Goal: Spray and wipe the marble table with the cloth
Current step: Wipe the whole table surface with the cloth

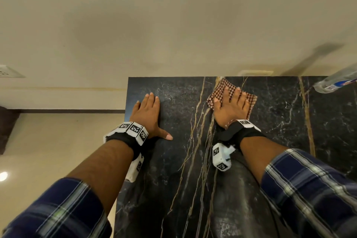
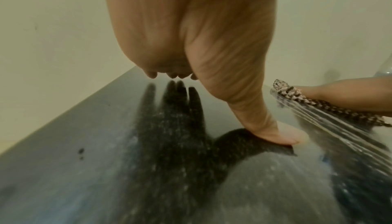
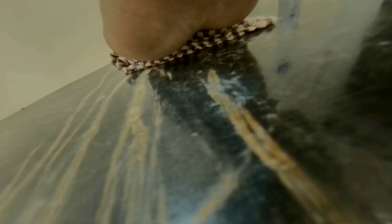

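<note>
The black marble table [image 1: 173,170] has gold and white veins. A brown-and-cream checked cloth [image 1: 222,88] lies near its far edge. My right hand [image 1: 231,104] presses flat on the cloth with straight, spread fingers. The cloth's edge [image 3: 191,49] shows under the palm in the right wrist view, and the cloth [image 2: 290,93] shows at the right in the left wrist view. My left hand [image 1: 148,110] rests flat on bare marble near the table's left edge, thumb out to the right. A clear spray bottle [image 1: 336,81] stands at the far right corner.
A cream wall [image 1: 173,15] rises directly behind the table's far edge. The table's left edge [image 1: 123,141] drops to a pale floor. A white socket plate [image 1: 9,71] sits on the wall at left.
</note>
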